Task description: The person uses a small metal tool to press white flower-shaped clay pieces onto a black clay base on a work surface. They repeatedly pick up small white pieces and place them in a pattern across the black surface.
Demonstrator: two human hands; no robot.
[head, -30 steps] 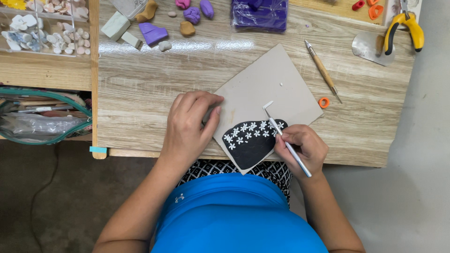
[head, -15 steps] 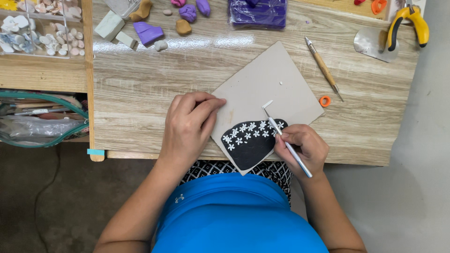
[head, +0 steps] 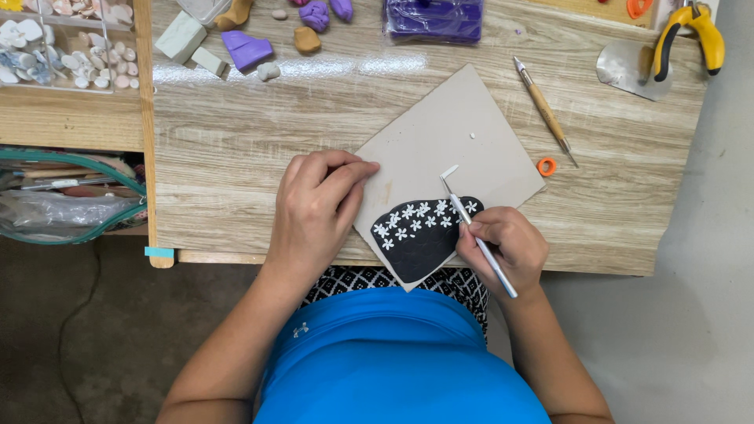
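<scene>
Pinched between thumb and fingertips of the right hand [head: 503,243], a thin metal craft knife [head: 477,235] is held like a pen, its blade tip raised just above the top edge of a black clay slab [head: 420,243]. The slab is dotted with small white flowers and lies at the near corner of a grey cardboard sheet [head: 455,133], which sits tilted on a wooden table [head: 236,149] and slightly overhangs its near edge. The left hand [head: 318,208] holds nothing; it rests flat, fingers together, pressing on the left edge of the cardboard just beside the slab.

A small white scrap seems to cling to the blade tip; whether it is clay cannot be told. It could drop off-target or smear a flower if the knife wobbles. Too much pressure might gouge the soft black surface, and the overhanging cardboard could slide if the left hand lifts.

Along the far edge of the table lies a clear-wrapped purple block [head: 433,17], rectangular, with loose purple, tan and pale clay lumps [head: 247,49] to its left. A divided clear box [head: 63,47] of small pale pieces sits at the far left. A wooden-handled tool [head: 543,110] and a small orange ring [head: 547,166] lie right of the cardboard; yellow-handled pliers [head: 691,31] rest at the far right corner.
</scene>
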